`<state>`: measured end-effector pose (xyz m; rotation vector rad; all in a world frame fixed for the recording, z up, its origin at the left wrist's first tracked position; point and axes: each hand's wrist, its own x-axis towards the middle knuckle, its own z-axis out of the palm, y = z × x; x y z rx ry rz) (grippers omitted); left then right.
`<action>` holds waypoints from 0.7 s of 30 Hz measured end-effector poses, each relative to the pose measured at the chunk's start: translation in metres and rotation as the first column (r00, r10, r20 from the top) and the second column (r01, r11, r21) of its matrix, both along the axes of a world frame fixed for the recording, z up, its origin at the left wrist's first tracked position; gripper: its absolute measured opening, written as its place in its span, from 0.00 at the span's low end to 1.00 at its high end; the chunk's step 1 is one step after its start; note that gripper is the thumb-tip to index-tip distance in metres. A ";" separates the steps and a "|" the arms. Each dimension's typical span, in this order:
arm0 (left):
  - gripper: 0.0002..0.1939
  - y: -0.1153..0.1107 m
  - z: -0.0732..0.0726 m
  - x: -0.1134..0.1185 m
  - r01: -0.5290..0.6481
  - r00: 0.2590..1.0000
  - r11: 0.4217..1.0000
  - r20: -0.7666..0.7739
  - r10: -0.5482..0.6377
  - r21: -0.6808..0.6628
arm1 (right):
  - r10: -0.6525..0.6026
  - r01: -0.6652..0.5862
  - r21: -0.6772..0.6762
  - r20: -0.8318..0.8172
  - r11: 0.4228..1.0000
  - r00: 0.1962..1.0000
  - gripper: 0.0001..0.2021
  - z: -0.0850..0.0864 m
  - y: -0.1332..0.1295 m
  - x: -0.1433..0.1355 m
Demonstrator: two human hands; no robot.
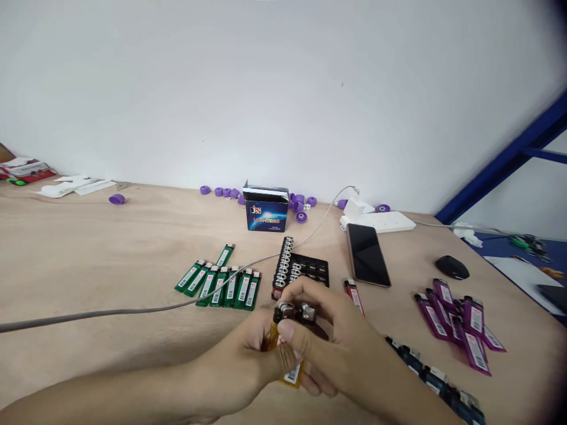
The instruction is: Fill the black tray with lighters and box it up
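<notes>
Left hand (241, 366): closed around an amber translucent plastic lighter (292, 379), in front of the dark-blue printed cardboard box (266, 223).
Right hand (332, 330): gripping the same lighter, thumb over its front; a second metal lighter top (306, 313) shows within the fingers, its body hidden.
Black plastic tray (319, 265): in front of the box, slightly right, partly filled with metal-topped lighters (284, 260).
Green translucent lighters (219, 287): in front of the box, to its left.
Red lighter (354, 297): right of the box, nearer the person.
Purple translucent lighters (475, 316): farther right of the box.
Black flat phone (368, 254): right of the box.
</notes>
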<state>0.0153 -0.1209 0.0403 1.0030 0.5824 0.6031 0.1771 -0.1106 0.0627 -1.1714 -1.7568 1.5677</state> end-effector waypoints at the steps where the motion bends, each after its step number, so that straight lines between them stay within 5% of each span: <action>1: 0.28 -0.001 0.000 0.000 0.019 1.000 1.000 0.006 -0.019 -0.008 | 0.003 -0.003 0.011 0.036 1.000 0.999 0.04 0.000 -0.001 -0.002; 9: 0.28 0.000 0.003 0.001 0.061 0.997 0.998 0.044 -0.061 -0.007 | 0.044 -0.047 0.070 0.045 0.996 0.998 0.04 0.006 0.004 0.011; 13: 0.26 0.003 0.006 -0.001 -0.001 1.000 0.996 -0.018 0.003 0.085 | -0.077 0.068 0.141 0.065 0.988 0.995 0.06 0.008 0.009 0.013; 15: 0.21 0.010 0.005 -0.007 -0.044 0.994 0.971 -0.091 0.067 0.236 | -0.183 0.173 0.201 0.029 0.964 0.983 0.08 0.008 0.015 0.016; 17: 0.15 0.021 0.004 -0.016 -0.108 0.957 0.861 -0.182 0.225 0.497 | -0.310 0.312 0.235 -0.046 0.921 0.950 0.12 0.006 0.025 0.023; 19: 0.13 0.037 0.000 -0.027 -0.122 0.877 0.623 -0.210 0.432 0.773 | -0.428 0.448 0.227 -0.131 0.865 0.894 0.15 0.000 0.039 0.033; 21: 0.16 0.053 -0.004 -0.035 -0.031 0.825 0.424 -0.217 0.522 0.905 | -0.496 0.523 0.218 -0.169 0.824 0.851 0.16 -0.009 0.054 0.041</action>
